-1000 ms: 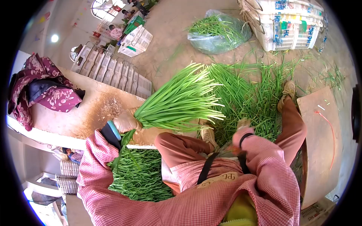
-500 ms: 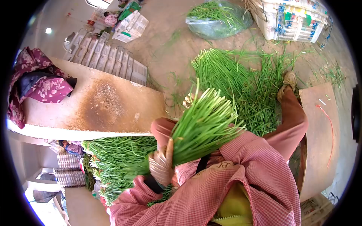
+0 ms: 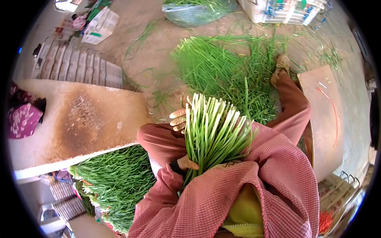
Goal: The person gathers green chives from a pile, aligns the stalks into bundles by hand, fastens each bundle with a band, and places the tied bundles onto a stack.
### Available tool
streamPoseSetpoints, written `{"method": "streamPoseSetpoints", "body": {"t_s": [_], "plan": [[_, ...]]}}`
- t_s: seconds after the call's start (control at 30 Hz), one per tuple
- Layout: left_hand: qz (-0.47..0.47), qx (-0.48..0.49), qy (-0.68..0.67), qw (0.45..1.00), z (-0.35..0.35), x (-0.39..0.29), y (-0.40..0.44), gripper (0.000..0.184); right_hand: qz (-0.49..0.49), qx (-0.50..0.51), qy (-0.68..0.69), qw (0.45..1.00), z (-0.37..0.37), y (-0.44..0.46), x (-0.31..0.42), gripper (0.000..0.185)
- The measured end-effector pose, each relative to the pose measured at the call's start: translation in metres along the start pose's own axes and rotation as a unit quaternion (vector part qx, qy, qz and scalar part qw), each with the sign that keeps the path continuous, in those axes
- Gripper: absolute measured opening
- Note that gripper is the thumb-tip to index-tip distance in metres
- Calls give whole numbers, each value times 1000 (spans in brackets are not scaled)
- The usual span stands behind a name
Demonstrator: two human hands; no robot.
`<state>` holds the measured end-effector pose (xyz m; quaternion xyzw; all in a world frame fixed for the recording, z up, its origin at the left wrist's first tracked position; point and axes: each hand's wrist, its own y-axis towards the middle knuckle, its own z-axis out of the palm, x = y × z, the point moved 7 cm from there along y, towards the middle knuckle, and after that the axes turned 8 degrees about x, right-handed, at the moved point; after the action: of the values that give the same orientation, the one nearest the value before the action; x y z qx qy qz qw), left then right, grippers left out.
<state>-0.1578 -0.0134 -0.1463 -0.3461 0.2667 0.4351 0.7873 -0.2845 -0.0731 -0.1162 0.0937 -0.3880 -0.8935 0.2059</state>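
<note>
A thick bunch of garlic chives (image 3: 214, 133), green with pale cut ends, stands in front of my chest with the ends pointing away from me. My left hand (image 3: 187, 163), gloved, grips its lower left side, thumb across the stalks. Behind the bunch, my right hand (image 3: 179, 119) shows stretched, spread fingers sticking out to the left; its palm is hidden by the stalks. Beyond my lap, a loose heap of garlic chives (image 3: 210, 59) lies on the floor. Many more stacked garlic chives (image 3: 115, 178) lie at my left side.
A stained board (image 3: 123, 107) lies at left with a patterned purple cloth (image 3: 25, 121) on it. White crates (image 3: 79, 65) stand behind it. At the far side are a plastic bag of greens (image 3: 198, 15) and a white basket (image 3: 274, 12). Another board (image 3: 323, 119) is right of my leg.
The bunch has turned more upright, its pale ends now pointing away from me. My left hand has moved lower along it, and more of my right hand's fingers show. The view has shifted.
</note>
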Motion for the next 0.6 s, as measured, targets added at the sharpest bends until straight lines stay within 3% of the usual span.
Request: {"method": "streamPoseSetpoints", "body": {"t_s": [0.03, 0.1, 0.17, 0.23, 0.3, 0.33, 0.4, 0.43, 0.47, 0.53, 0.57, 0.6], "plan": [[2, -19, -34, 999, 2, 7, -3, 74, -8, -10, -3, 1000, 13, -12, 0, 58], [8, -51, -77, 996, 3, 14, -10, 74, -167, -284, 104, 938, 38, -58, 12, 53], [19, -76, -102, 992, 5, 16, -15, 74, -188, -501, 44, 844, 62, -126, 14, 58], [28, -94, -118, 988, 4, 20, -19, 73, -114, -545, -92, 826, 88, -157, 23, 77], [33, -101, -126, 986, 4, 23, -20, 73, -79, -499, -141, 852, 113, -157, 36, 101], [34, -102, -128, 986, 4, 24, -20, 73, -106, -461, -154, 868, 128, -144, 40, 101], [33, -104, -133, 985, 5, 28, -20, 72, -62, -521, -293, 800, 136, -132, 46, 91], [35, -106, -135, 985, 5, 29, -21, 72, -93, -512, -434, 736, 132, -124, 59, 74], [36, -108, -139, 984, 6, 31, -22, 72, 63, -622, -407, 667, 137, -127, 52, 43], [41, -117, -149, 981, 7, 34, -25, 72, 15, -516, -640, 569, 134, -139, 82, 21], [42, -123, -156, 979, 7, 36, -27, 72, 16, -514, -640, 571, 146, -143, 99, 21], [46, -127, -165, 977, 8, 39, -30, 71, -79, -633, -557, 532, 169, -164, 131, 21]]}}
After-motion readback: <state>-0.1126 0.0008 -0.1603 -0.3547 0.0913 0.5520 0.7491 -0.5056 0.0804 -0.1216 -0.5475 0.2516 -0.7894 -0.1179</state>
